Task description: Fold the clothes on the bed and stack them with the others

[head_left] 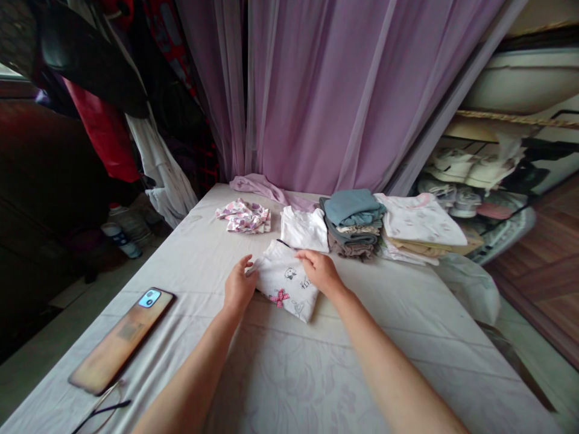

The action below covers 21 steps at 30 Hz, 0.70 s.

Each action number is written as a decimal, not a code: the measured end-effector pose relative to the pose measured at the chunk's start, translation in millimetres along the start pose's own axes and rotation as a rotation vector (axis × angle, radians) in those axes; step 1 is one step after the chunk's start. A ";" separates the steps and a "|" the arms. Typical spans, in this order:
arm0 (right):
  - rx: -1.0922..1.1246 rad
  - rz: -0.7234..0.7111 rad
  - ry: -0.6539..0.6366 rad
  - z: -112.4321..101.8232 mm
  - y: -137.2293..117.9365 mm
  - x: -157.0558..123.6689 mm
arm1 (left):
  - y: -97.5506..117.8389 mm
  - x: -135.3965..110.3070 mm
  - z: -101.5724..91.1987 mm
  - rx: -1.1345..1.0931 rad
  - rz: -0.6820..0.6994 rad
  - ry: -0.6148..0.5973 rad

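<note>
A small folded white garment with grey print and a red checked bow is between my hands, tilted a little on the table. My left hand pinches its left edge, thumb and fingers close together. At its upper right, my right hand grips the edge with the fingertips curled over the cloth. Just behind it lies a folded plain white garment. A folded floral garment sits to the left of that one.
A stack of blue, grey and brown clothes stands at the back right, beside a pile topped by a white and pink garment. A phone and glasses lie at the left. Purple curtains hang behind; a shoe rack is right.
</note>
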State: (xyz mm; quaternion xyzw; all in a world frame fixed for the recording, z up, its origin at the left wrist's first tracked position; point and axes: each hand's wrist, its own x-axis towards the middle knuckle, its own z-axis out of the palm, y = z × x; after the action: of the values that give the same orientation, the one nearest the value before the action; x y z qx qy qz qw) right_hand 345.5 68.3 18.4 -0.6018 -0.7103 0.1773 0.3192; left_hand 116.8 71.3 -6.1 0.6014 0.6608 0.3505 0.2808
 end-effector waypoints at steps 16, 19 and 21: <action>-0.592 -0.629 -0.214 -13.1 26.9 -63.8 | 23.1 16.5 -31.4 0.576 -0.027 -0.361; -0.548 -0.629 -0.219 -12.3 30.8 -68.3 | 26.0 18.1 -27.8 0.511 -0.013 -0.362; -0.494 -0.618 -0.197 -12.7 31.3 -69.8 | 27.4 15.2 -24.8 0.263 -0.107 -0.348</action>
State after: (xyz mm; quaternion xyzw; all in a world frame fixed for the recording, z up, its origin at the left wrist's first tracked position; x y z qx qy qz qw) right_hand 382.2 5.7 -9.0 -0.3985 -0.9062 -0.0462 0.1335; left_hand 111.8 84.1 31.4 0.6485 0.6732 0.1367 0.3280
